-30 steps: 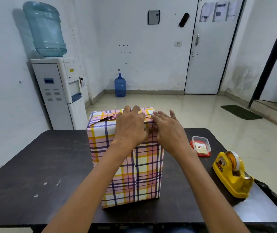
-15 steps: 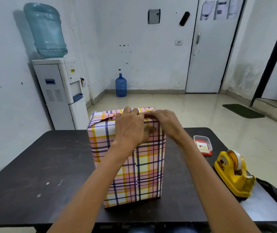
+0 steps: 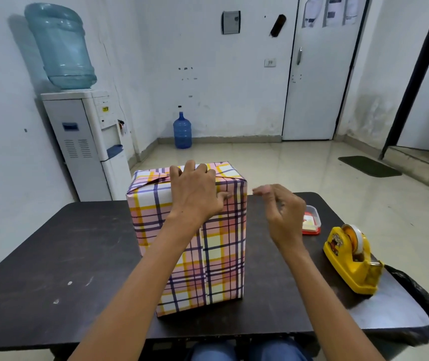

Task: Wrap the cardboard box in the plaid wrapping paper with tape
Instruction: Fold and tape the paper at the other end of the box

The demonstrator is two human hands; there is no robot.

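Soft, even light is filling the room, bright enough that colours are reading clearly. It is arriving from the right: the water bottle [image 3: 61,45] is throwing a broad grey shadow leftward onto the wall [image 3: 5,74], and the plaid box [image 3: 190,230] is laying a thin dark shadow along its base on the bench [image 3: 64,256]. The floor tiles [image 3: 273,168] are giving off a pale sheen. The wide lens is bowing the door frame [image 3: 350,74] and the dark post [image 3: 417,74] near the edge. The fingertips [image 3: 261,190] of the right grip [image 3: 283,212] are smearing with motion blur, and the papers [image 3: 330,11] on the door are blurring beyond reading.
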